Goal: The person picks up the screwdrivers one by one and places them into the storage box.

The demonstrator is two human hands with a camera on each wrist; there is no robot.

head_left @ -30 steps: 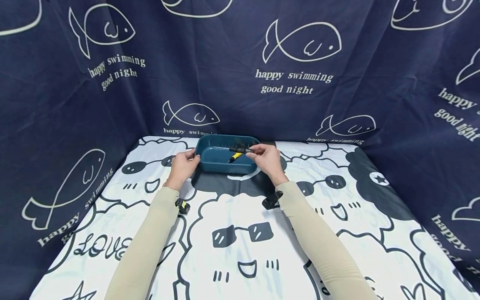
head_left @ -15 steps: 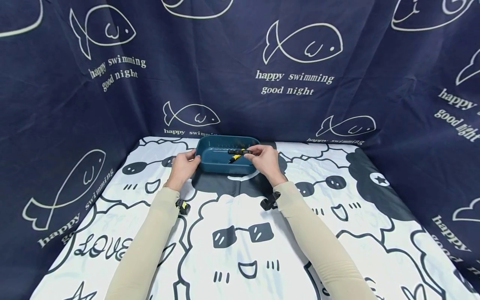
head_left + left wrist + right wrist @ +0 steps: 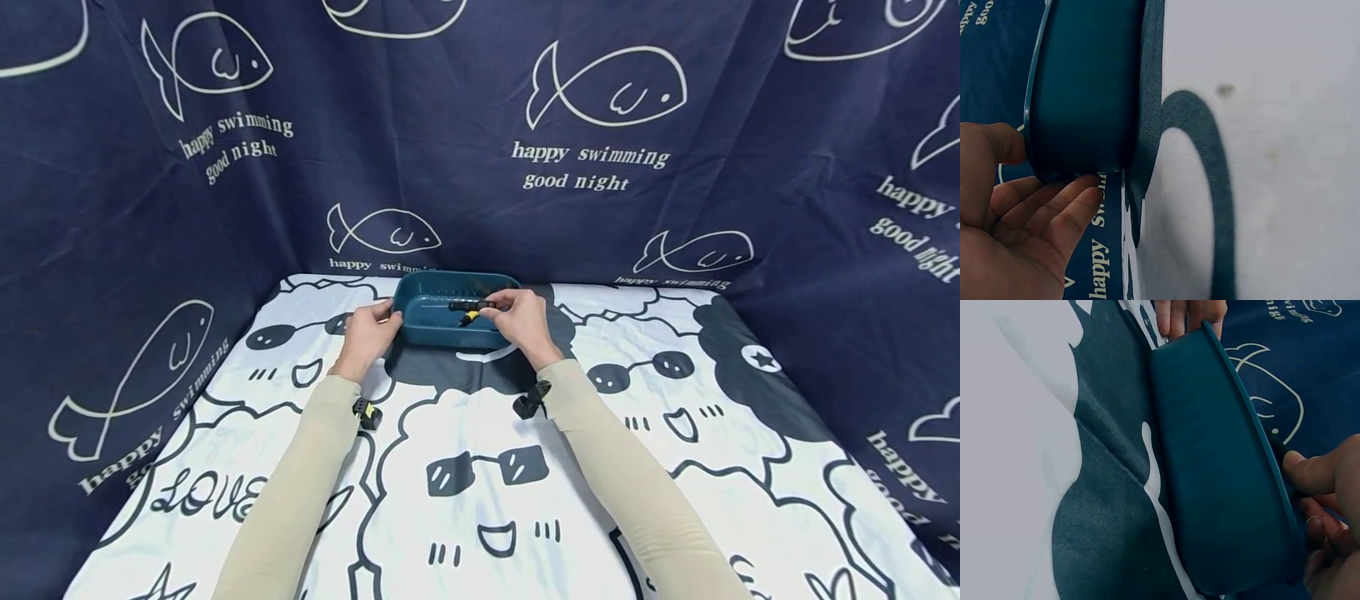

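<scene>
A teal plastic bin (image 3: 453, 337) stands at the far edge of the table. My left hand (image 3: 367, 335) holds its left end, the thumb at the rim and the fingers against the end wall, as the left wrist view shows. In my right hand (image 3: 525, 323), thumb and fingertips pinch a slim black pen-shaped tool (image 3: 467, 306), held level over the bin's right half. Its exact kind is too small to tell. Below it in the bin lies a yellow and black slender tool (image 3: 469, 318), partly hidden by the right hand and the black tool.
A white cloth with black cartoon sheep (image 3: 480, 517) covers the table. Dark blue fish-print curtains (image 3: 480, 167) hang close behind the bin and along both sides. Each wrist carries a small black camera, such as the right wrist camera (image 3: 530, 402).
My right hand has moved a little left with the black tool, now covering more of the yellow tool. The left hand and the bin have stayed put.
</scene>
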